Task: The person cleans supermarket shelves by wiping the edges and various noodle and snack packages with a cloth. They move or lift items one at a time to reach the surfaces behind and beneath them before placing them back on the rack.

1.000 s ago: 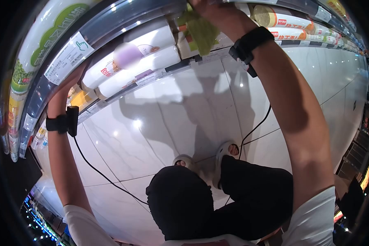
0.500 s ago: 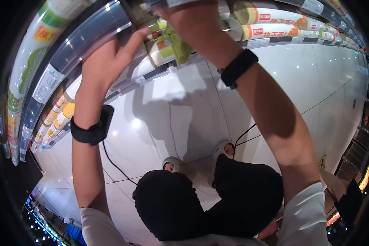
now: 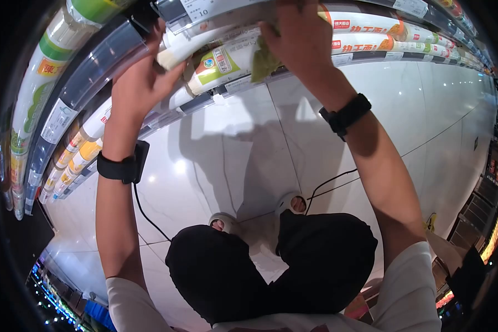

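The green-labelled packet [image 3: 218, 63] lies on its side at the front of the upper shelf [image 3: 102, 58], with the cloth [image 3: 264, 60] pressed against its right end. The right hand [image 3: 300, 36] covers the cloth, fingers bunched down on it. A second ago this hand and the cloth were working farther up the same shelf.

The left hand [image 3: 141, 83] has changed most. It was low at the far-left shelves, then rose with fingers spread, and its fingers are now curled round the end of the white packet [image 3: 174, 50] just above the labelled one.

Judgement: both hands are now engaged on one group of packets, the left steadying it and the right bearing on it with the cloth.

Below are the tiled floor [image 3: 249, 149] and a cabled wristband [image 3: 346, 115].
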Demonstrator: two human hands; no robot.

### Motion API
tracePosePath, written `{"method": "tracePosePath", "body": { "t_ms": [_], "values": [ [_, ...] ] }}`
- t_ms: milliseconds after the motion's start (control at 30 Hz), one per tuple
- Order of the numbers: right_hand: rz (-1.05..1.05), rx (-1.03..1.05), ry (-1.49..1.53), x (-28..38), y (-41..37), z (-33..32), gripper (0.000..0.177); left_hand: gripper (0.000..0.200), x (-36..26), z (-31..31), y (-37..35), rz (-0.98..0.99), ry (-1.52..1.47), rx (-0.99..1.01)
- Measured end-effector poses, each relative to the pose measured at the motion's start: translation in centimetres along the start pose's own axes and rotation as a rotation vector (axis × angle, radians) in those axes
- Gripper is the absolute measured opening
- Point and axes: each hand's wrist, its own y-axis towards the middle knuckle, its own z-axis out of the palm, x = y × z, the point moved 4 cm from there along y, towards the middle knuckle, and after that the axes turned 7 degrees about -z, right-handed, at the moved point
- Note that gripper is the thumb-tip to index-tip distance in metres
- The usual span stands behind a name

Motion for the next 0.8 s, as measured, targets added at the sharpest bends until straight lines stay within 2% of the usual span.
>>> {"method": "tracePosePath", "body": {
  "t_ms": [100,167,233,300,433,500,633,800],
  "values": [
    [-0.082,0.068,-0.049,-0.5,0.0,-0.6,0.016,0.073,-1.2,-0.3,-0.9,0.076,-0.03,0.053],
    [-0.098,0.088,-0.084,-0.1,0.5,-1.5,0.016,0.072,-1.5,-0.2,-0.8,0.073,-0.044,0.043],
    [-0.114,0.112,-0.117,0.4,0.7,-2.2,0.017,0.074,-1.4,-0.2,-1.0,-0.056,-0.031,0.107],
    [-0.137,0.18,-0.097,0.2,0.9,-2.7,0.018,0.074,-1.4,-0.7,-1.0,-0.009,-0.001,0.11],
    [-0.146,0.141,-0.092,0.5,1.0,-3.9,0.018,0.077,-1.7,-0.9,-1.1,0.017,0.023,0.134],
    [-0.199,0.003,0.009,0.6,0.7,-4.3,0.018,0.074,-2.3,-0.9,-0.9,0.048,0.027,0.11],
    [-0.19,-0.027,-0.003,0.2,0.3,-3.0,0.02,0.072,-2.0,-0.5,-1.0,0.064,-0.004,0.094],
    [-0.121,0.221,-0.144,-0.9,1.8,-1.1,0.016,0.075,-0.9,-0.3,-0.4,-0.117,-0.027,0.097]
  ]
}}
